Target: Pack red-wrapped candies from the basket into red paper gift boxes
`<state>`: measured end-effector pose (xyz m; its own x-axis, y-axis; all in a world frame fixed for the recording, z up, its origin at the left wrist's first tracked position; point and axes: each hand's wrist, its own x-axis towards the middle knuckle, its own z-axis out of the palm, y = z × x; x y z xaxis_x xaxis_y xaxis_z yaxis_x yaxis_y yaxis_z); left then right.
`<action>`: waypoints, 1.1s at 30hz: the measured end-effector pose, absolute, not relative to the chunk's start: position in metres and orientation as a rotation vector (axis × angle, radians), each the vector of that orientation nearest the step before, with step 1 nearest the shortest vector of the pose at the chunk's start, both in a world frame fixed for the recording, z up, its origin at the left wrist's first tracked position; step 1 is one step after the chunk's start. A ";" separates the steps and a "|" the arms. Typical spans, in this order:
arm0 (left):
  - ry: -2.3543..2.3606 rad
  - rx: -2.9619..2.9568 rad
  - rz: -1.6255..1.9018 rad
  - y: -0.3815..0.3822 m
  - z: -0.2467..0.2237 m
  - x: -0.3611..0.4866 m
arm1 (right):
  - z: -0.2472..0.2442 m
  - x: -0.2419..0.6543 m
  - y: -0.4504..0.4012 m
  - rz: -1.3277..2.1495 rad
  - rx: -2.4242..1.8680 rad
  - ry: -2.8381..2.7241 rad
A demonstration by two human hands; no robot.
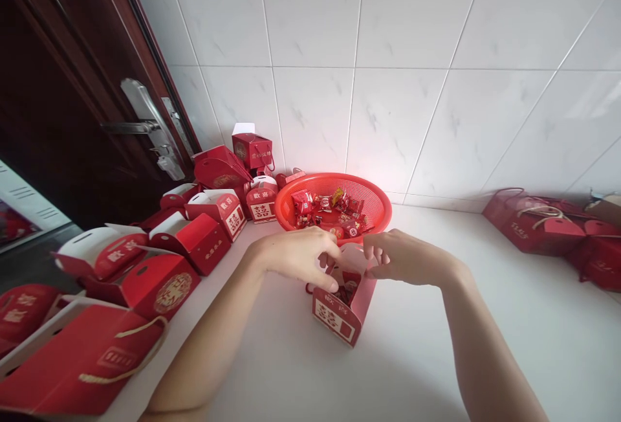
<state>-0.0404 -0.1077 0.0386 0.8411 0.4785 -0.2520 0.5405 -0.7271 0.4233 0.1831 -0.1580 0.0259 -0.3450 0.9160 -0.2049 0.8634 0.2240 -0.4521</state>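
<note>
A red and white candy box (334,318) with white panels and Chinese characters stands upright on the white tabletop, its top unfolded. Wrapped sweets (347,289) show inside it. My left hand (301,257) is bent over the box's left side, fingers curled and thumb along its near left edge, closed on the cardboard. On the other side, my right hand (400,257) has its fingers curled at the upper right edge, with the thumb against that wall. Just behind the box sits a red plastic basket (381,205) of wrapped sweets (303,202), partly covered by my hands.
Several red gift boxes (211,241) crowd the left side, many with raised flaps. More red boxes (528,221) with cord handles lie at the far right. A tiled wall (310,118) closes off the back; a dark door (97,53) is at upper left.
</note>
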 end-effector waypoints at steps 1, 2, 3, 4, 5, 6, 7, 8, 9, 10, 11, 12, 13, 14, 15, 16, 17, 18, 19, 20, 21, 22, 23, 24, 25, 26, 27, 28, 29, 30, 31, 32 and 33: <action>0.706 2.517 -0.176 -0.108 0.037 -0.040 | 0.025 0.182 -0.157 0.749 -1.751 -2.378; 0.661 2.501 -0.178 -0.107 0.036 -0.040 | 0.024 0.180 -0.157 0.733 -1.756 -2.383; 0.619 2.479 -0.178 -0.107 0.035 -0.040 | 0.022 0.179 -0.156 0.716 -1.749 -2.388; 0.587 2.452 -0.179 -0.107 0.034 -0.040 | 0.021 0.177 -0.155 0.700 -1.738 -2.394; 0.567 2.422 -0.183 -0.106 0.033 -0.040 | 0.020 0.176 -0.155 0.680 -1.730 -2.403; 0.559 2.394 -0.192 -0.106 0.032 -0.040 | 0.019 0.174 -0.154 0.659 -1.731 -2.412; 0.562 2.369 -0.207 -0.105 0.031 -0.041 | 0.018 0.173 -0.154 0.636 -1.740 -2.424; 0.573 2.351 -0.223 -0.104 0.030 -0.041 | 0.018 0.172 -0.153 0.609 -1.756 -2.436; 0.587 2.341 -0.241 -0.103 0.029 -0.042 | 0.017 0.171 -0.153 0.583 -1.770 -2.448; 0.602 2.337 -0.257 -0.101 0.028 -0.042 | 0.017 0.170 -0.152 0.560 -1.775 -2.460; 0.612 2.339 -0.270 -0.100 0.028 -0.043 | 0.017 0.169 -0.151 0.534 -1.771 -2.468; 0.619 2.343 -0.281 -0.099 0.028 -0.043 | 0.016 0.168 -0.151 0.505 -1.763 -2.470; 0.624 2.348 -0.288 -0.098 0.027 -0.043 | 0.016 0.167 -0.150 0.470 -1.753 -2.467; 0.628 2.352 -0.294 -0.097 0.027 -0.043 | 0.016 0.166 -0.150 0.439 -1.743 -2.464; 0.631 2.354 -0.298 -0.097 0.028 -0.043 | 0.015 0.165 -0.149 0.411 -1.739 -2.461; 0.636 2.354 -0.303 -0.096 0.028 -0.042 | 0.014 0.164 -0.149 0.388 -1.742 -2.454; 0.649 2.352 -0.308 -0.096 0.028 -0.042 | 0.014 0.163 -0.148 0.370 -1.748 -2.451; 0.665 2.349 -0.314 -0.096 0.028 -0.041 | 0.013 0.162 -0.148 0.357 -1.755 -2.453; 0.677 2.345 -0.320 -0.096 0.028 -0.040 | 0.012 0.162 -0.148 0.347 -1.763 -2.456; 0.685 2.342 -0.327 -0.096 0.028 -0.039 | 0.012 0.161 -0.147 0.338 -1.773 -2.458; 0.688 2.341 -0.328 -0.096 0.028 -0.039 | 0.012 0.161 -0.147 0.327 -1.788 -2.459; 0.684 2.340 -0.329 -0.096 0.027 -0.038 | 0.012 0.160 -0.147 0.320 -1.804 -2.459; 0.671 2.342 -0.329 -0.096 0.026 -0.038 | 0.013 0.160 -0.148 0.317 -1.825 -2.456; 0.657 2.346 -0.328 -0.096 0.025 -0.038 | 0.014 0.160 -0.148 0.318 -1.850 -2.447; 0.644 2.351 -0.325 -0.095 0.024 -0.039 | 0.014 0.161 -0.148 0.322 -1.879 -2.435; 0.628 2.357 -0.323 -0.095 0.023 -0.039 | 0.015 0.161 -0.148 0.330 -1.910 -2.423; 0.607 2.362 -0.323 -0.094 0.023 -0.040 | 0.016 0.161 -0.148 0.342 -1.939 -2.411; 0.583 2.366 -0.324 -0.093 0.022 -0.041 | 0.016 0.161 -0.148 0.351 -1.966 -2.400; 0.559 2.367 -0.324 -0.093 0.022 -0.041 | 0.017 0.161 -0.147 0.357 -1.990 -2.391; 0.533 2.366 -0.328 -0.093 0.021 -0.042 | 0.017 0.162 -0.147 0.359 -2.009 -2.383; 0.511 2.362 -0.330 -0.093 0.021 -0.042 | 0.017 0.162 -0.147 0.357 -2.027 -2.375; 0.495 2.357 -0.330 -0.093 0.021 -0.042 | 0.017 0.162 -0.146 0.352 -2.045 -2.367; 0.489 2.352 -0.329 -0.094 0.021 -0.041 | 0.017 0.162 -0.146 0.346 -2.064 -2.360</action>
